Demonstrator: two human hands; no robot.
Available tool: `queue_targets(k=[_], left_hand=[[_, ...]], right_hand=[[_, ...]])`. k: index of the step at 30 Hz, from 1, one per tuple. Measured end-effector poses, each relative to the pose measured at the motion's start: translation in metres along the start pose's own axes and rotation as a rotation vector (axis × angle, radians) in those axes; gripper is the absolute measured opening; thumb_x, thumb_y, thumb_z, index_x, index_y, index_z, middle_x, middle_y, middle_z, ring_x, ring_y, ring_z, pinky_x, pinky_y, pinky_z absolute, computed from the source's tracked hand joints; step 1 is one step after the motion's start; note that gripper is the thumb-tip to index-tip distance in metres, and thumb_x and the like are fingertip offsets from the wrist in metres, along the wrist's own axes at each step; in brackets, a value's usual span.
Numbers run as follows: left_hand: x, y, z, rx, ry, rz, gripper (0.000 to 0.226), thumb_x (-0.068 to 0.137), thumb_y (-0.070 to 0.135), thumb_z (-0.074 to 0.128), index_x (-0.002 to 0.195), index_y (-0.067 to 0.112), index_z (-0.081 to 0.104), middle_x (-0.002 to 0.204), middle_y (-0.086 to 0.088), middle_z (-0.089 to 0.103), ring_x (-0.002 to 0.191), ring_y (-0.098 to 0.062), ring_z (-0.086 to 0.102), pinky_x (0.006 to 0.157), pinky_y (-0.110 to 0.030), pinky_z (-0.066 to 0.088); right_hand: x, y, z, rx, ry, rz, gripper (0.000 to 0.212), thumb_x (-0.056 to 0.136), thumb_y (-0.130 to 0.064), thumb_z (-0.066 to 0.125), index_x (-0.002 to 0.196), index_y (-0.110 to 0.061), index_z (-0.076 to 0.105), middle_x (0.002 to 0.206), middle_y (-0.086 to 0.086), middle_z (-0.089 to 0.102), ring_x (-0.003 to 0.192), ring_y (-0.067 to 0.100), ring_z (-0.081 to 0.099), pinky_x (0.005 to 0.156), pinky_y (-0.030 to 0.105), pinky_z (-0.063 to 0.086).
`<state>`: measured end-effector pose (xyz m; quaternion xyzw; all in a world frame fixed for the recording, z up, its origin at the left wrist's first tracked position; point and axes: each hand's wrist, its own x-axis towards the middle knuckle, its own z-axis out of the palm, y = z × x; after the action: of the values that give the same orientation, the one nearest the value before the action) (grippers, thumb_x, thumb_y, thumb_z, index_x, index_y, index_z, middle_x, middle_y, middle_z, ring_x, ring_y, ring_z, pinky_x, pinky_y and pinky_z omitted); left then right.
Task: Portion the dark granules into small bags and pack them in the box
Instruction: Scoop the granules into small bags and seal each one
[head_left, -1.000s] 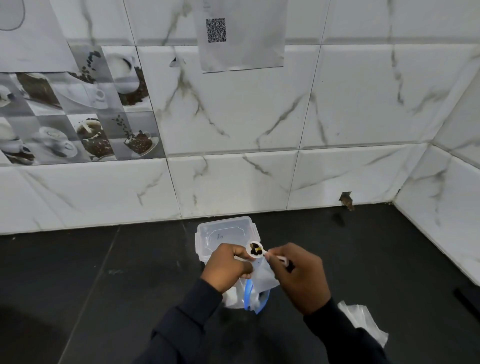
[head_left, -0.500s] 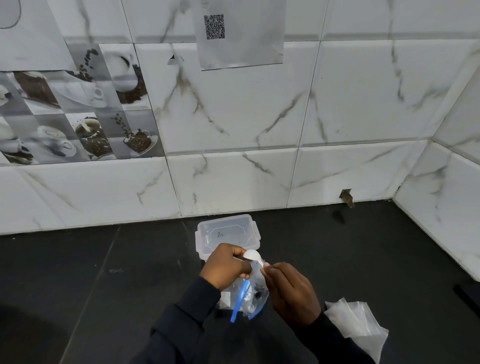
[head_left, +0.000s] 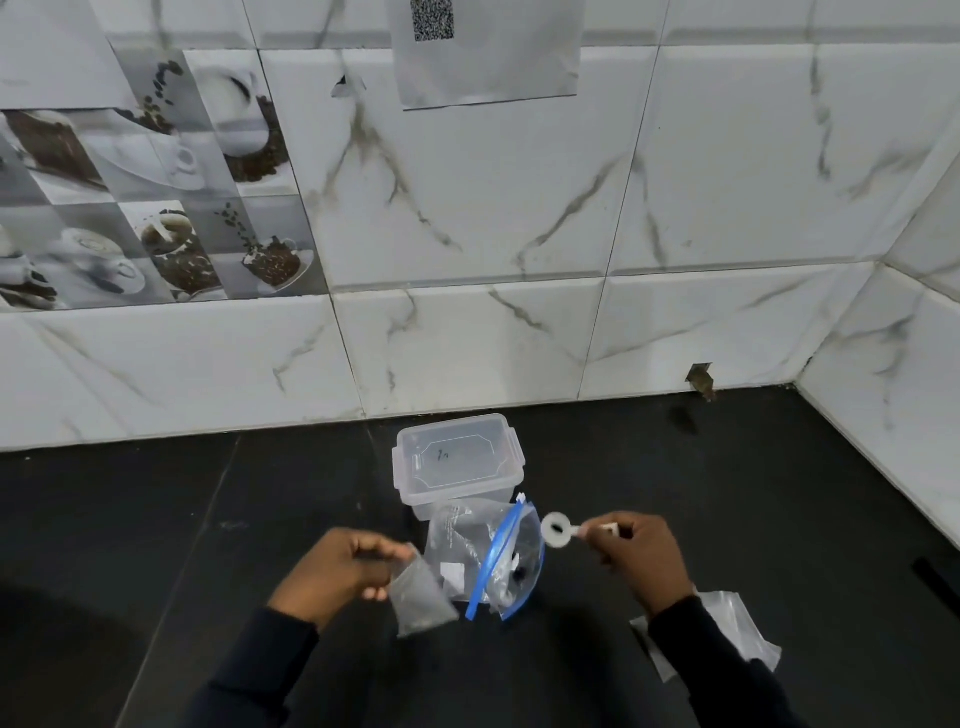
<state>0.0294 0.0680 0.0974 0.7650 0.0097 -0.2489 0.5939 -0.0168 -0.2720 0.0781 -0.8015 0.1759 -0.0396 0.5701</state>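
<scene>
Holding a small bag pinched in our left hand and a white scoop gripped in our right hand, we list: blue-zipped bag of dark granules standing between them on the desk, clear box just behind.

QR sheet chopped by top edge | scribble on box lid too tiny to read | spare bags half behind right sleeve

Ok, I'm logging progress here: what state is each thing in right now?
small bag: hanging, pinched at its top by the left hand.
white scoop: held by the right hand, nearly empty.
zip bag: mouth open, on the counter.
plastic box: lid on.
spare bags: lying empty on the counter.
</scene>
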Motion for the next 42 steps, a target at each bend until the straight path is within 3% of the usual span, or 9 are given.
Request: queue_targets(k=[4,8,11,19,28,31,36,39,42], left_hand=[[0.013,-0.060,0.019,-0.010,-0.052,-0.156,0.014,0.081,-0.003,0.075,0.093,0.002,0.079,0.109,-0.004,0.070,0.058,-0.009,0.063,0.051,-0.021,0.048],[0.030,-0.084,0.053,-0.014,-0.112,-0.149,0.020,0.080,-0.005,0.070,0.094,0.004,0.079,0.084,-0.011,0.071,0.050,-0.005,0.059,0.050,-0.019,0.048],[0.042,-0.091,0.070,0.012,-0.044,-0.145,0.024,0.085,-0.013,0.060,0.100,-0.002,0.075,0.094,-0.015,0.068,0.050,-0.004,0.058,0.051,-0.018,0.049],[0.047,-0.099,0.073,-0.260,0.013,-0.254,0.024,0.073,-0.011,0.056,0.091,-0.006,0.071,0.061,-0.010,0.064,0.037,-0.007,0.048,0.039,-0.016,0.040],[0.046,-0.091,0.091,-0.563,-0.063,-0.143,0.040,0.058,-0.011,0.053,0.093,-0.010,0.071,0.086,-0.023,0.068,0.045,-0.011,0.048,0.043,-0.019,0.043],[0.044,-0.089,0.093,-0.581,-0.076,-0.110,0.056,0.057,-0.013,0.052,0.112,-0.005,0.063,0.091,-0.019,0.071,0.045,-0.011,0.049,0.043,-0.020,0.042],[0.047,-0.090,0.078,-0.616,-0.095,-0.133,0.099,0.069,-0.020,0.058,0.135,0.051,0.037,0.122,-0.023,0.068,0.095,-0.041,0.063,0.070,-0.043,0.049],[0.047,-0.082,0.074,-0.625,-0.128,-0.101,0.102,0.073,-0.021,0.056,0.141,0.051,0.032,0.127,-0.019,0.066,0.113,-0.046,0.061,0.090,-0.053,0.044],[0.046,-0.069,0.071,-0.638,-0.137,-0.045,0.091,0.080,-0.024,0.050,0.147,0.036,0.034,0.134,-0.017,0.061,0.098,-0.032,0.070,0.067,-0.034,0.056]], right_hand=[[0.001,0.026,0.035,-0.267,-0.084,0.035,0.011,0.074,-0.013,0.076,0.069,-0.022,0.081,0.061,-0.010,0.067,0.066,-0.006,0.063,0.064,0.005,0.042],[0.014,0.040,0.072,-0.230,-0.146,0.091,0.012,0.072,-0.013,0.074,0.065,-0.021,0.079,0.064,-0.007,0.072,0.066,-0.001,0.066,0.068,0.019,0.049],[0.021,0.035,0.086,-0.237,-0.145,0.097,0.016,0.076,-0.008,0.069,0.064,-0.017,0.076,0.058,-0.004,0.070,0.056,-0.005,0.064,0.062,0.017,0.049],[0.039,-0.016,0.070,-0.443,-0.091,-0.207,0.016,0.080,-0.023,0.065,0.070,-0.010,0.065,0.067,0.002,0.067,0.066,0.016,0.065,0.066,0.033,0.054],[0.043,-0.049,0.061,-0.444,-0.102,-0.304,0.014,0.078,-0.017,0.064,0.065,-0.017,0.068,0.064,-0.003,0.068,0.061,0.008,0.065,0.066,0.032,0.056],[0.036,-0.046,0.064,-0.427,-0.138,-0.384,0.007,0.080,-0.016,0.070,0.076,-0.018,0.075,0.073,-0.006,0.064,0.067,0.005,0.062,0.067,0.023,0.052],[0.022,-0.044,0.067,-0.477,-0.198,-0.676,0.008,0.084,-0.018,0.071,0.090,-0.020,0.075,0.086,-0.008,0.061,0.071,0.005,0.059,0.068,0.022,0.050],[0.013,-0.046,0.066,-0.590,-0.198,-0.895,0.012,0.089,-0.021,0.062,0.095,-0.018,0.073,0.089,-0.005,0.061,0.076,0.011,0.060,0.067,0.026,0.053],[0.008,-0.043,0.068,-0.605,-0.192,-0.986,0.013,0.089,-0.020,0.062,0.097,-0.017,0.073,0.091,-0.003,0.063,0.079,0.015,0.061,0.067,0.029,0.053]])
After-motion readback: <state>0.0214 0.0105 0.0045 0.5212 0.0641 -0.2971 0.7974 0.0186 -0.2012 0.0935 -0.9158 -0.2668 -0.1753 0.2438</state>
